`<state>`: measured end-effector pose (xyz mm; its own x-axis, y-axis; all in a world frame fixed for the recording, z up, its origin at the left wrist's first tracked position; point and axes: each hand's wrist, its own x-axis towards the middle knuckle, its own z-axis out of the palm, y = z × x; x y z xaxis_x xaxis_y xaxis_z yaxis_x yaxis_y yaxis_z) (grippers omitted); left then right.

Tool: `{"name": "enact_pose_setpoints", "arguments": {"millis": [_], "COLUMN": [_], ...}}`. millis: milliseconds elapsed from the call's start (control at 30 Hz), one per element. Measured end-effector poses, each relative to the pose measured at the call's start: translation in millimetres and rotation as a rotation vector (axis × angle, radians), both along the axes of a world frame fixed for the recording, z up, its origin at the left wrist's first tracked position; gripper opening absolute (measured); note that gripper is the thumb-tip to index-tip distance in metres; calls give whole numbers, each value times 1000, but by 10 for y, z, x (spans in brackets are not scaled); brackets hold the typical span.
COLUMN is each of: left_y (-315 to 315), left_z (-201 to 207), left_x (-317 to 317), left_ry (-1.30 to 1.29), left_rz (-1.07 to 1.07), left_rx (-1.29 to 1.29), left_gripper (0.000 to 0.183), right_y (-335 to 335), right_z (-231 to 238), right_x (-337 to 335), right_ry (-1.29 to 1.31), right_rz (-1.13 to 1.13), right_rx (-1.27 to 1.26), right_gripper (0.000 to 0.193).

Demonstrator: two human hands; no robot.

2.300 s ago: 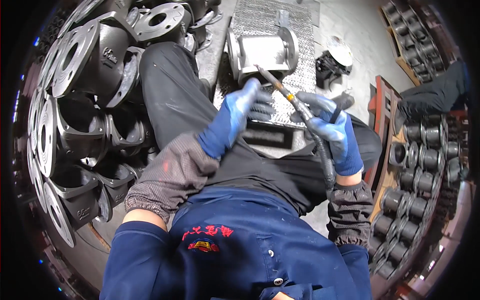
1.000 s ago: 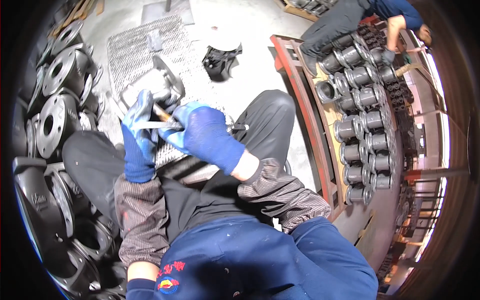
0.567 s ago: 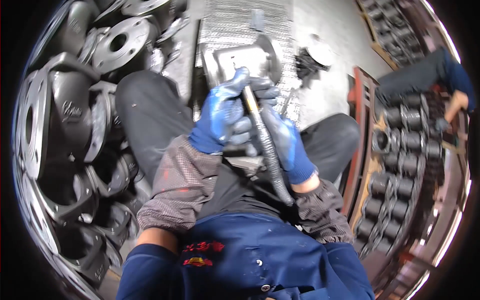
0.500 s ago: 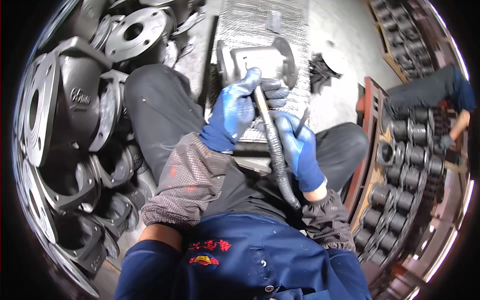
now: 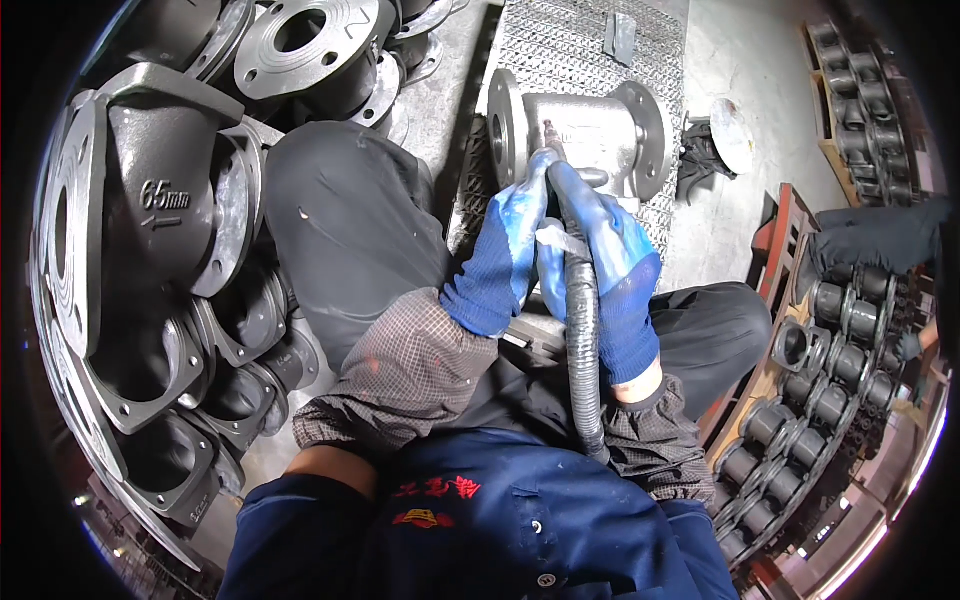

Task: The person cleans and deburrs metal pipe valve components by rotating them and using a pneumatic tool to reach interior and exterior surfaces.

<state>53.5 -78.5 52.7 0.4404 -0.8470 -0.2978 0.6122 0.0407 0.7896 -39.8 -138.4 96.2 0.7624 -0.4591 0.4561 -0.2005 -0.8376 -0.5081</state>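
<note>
A flanged metal valve body (image 5: 590, 130) lies on its side in front of me, a round flange at each end. In blue coated gloves, my left hand (image 5: 515, 235) and my right hand (image 5: 610, 235) close together around a slim hand tool (image 5: 556, 148) with a ribbed black hose (image 5: 583, 345). Its narrow end meets or nearly meets the casting's near face, by a dark reddish mark; exact contact is unclear. The hose runs back past my right wrist to my lap. A dark rounded piece (image 5: 595, 177) shows beside my right fingers. My gloves hide most of the tool's grip.
Large grey flanged castings (image 5: 165, 190) crowd my left side. The valve body rests on a mesh-patterned bench top (image 5: 545, 45) with a small grey block (image 5: 620, 38). At the right stand a red metal frame (image 5: 775, 250), rows of smaller castings (image 5: 830, 310) and another person's leg and hand.
Both hands have come together on the tool and its front end has moved up to the valve body. The view has shifted, so the scene sits farther right.
</note>
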Motion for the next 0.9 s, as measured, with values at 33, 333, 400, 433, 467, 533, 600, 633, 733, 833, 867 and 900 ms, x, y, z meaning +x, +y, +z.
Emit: {"name": "enact_pose_setpoints", "arguments": {"millis": [33,333,400,433,467,533,600,633,733,833,867,900], "left_y": [42,27,58,47,61,86,88,109,139,141,146,156], "left_z": [137,-188,1,-50,-90,-138,-156,-156,-109,-58,-99,-142], "left_x": [11,115,155,125,115,64,46,49,58,66,50,58], "left_ry": [-16,291,-80,-121,-166,-95,-208,-268,-214,-226,-207,-225], "left_rz": [18,147,49,43,49,121,115,118,90,62,83,43], "left_rx": [-47,-107,35,22,12,-48,-3,26,31,33,19,58], "left_gripper": [43,40,39,38,38,37,39,40,40,41,41,41], "right_y": [-22,-40,-94,-115,-91,-79,-104,-109,-148,-156,-168,-190], "right_z": [-34,-28,-80,-90,-38,-8,-53,-43,-54,-40,-56,-79], "right_x": [44,404,432,403,415,438,458,465,465,464,465,468], "right_ry": [-16,125,73,37,90,148,80,78,-36,-61,-58,-3], "right_rz": [10,-126,-139,-131,-140,-153,-167,-163,-106,-126,-126,-119], "right_rx": [9,83,89,61,74,88,91,93,165,167,167,179], "right_gripper": [55,31,31,31,31,31,29,29,36,34,34,35]}}
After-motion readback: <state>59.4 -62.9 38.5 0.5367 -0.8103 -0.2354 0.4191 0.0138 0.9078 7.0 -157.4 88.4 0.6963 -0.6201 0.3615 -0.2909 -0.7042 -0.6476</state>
